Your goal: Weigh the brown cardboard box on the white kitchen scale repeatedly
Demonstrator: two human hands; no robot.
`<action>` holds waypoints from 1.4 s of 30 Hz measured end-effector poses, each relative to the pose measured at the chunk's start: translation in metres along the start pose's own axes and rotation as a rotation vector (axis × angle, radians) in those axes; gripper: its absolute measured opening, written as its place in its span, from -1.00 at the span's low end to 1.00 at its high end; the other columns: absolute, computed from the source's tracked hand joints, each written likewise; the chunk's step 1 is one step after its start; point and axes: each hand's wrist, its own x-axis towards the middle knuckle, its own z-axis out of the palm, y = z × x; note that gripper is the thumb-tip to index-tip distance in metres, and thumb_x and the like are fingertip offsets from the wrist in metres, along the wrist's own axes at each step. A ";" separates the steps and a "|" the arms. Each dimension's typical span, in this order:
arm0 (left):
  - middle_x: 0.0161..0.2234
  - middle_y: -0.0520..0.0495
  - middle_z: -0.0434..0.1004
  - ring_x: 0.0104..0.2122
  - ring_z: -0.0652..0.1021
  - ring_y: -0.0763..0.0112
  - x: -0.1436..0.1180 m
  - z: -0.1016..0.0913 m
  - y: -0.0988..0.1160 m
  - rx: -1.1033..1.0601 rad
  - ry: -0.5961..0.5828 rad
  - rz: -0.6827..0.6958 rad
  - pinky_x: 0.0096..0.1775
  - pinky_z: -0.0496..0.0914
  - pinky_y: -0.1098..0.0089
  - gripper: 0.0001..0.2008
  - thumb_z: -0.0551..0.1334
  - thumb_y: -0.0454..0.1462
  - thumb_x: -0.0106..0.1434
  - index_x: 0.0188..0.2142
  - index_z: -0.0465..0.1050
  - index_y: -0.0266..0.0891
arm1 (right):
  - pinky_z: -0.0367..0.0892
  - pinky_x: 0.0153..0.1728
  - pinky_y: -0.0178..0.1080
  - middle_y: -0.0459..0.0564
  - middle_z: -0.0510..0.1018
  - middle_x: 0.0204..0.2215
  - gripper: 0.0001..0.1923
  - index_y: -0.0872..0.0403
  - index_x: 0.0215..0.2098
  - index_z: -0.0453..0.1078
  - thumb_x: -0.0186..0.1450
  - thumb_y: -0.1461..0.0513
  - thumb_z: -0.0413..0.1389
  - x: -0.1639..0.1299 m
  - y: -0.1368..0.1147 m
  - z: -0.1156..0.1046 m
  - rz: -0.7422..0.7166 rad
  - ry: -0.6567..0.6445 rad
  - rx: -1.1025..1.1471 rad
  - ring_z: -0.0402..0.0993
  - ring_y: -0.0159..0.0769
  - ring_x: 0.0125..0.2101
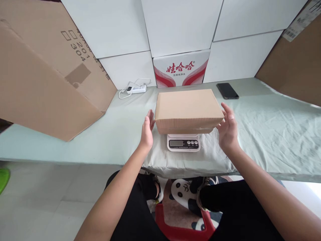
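Note:
A closed brown cardboard box (187, 105) rests on a small white digital kitchen scale (184, 143), covering its weighing plate. Only the scale's front, with a grey display and round buttons, shows below the box. My left hand (148, 130) is upright at the box's left side, fingers stretched out, not wrapped round it. On the other side, my right hand (228, 129) has its fingers apart beside the right front corner. Whether either set of fingertips touches the cardboard, I cannot tell.
Large cardboard cartons (50, 73) flank the cloth-covered table (120, 134). White boxes and a red-and-white printed carton (181, 68) stack along the back. A black phone (227, 91) lies back right; a white power strip (136, 89) with a cable lies back left.

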 end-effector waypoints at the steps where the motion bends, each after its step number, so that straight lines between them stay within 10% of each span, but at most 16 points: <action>1: 0.66 -0.03 0.21 0.66 0.24 0.13 0.000 0.000 0.000 -0.002 0.001 -0.005 0.62 0.22 0.13 -0.27 0.00 0.24 0.60 0.55 0.36 -0.01 | 0.50 0.27 0.26 0.04 0.55 0.37 -0.26 -0.32 0.38 0.44 0.38 -0.37 0.10 0.000 0.002 -0.001 -0.005 -0.004 -0.014 0.57 0.16 0.31; 42: 0.64 -0.03 0.26 0.65 0.26 0.11 -0.001 0.003 -0.001 -0.006 -0.015 0.006 0.61 0.25 0.11 -0.32 0.03 0.17 0.60 0.54 0.38 -0.02 | 0.68 0.00 0.09 -0.04 0.66 0.30 -0.40 -0.31 0.20 0.56 0.33 -0.31 0.18 0.003 0.003 0.001 0.025 -0.022 0.071 0.64 0.14 0.27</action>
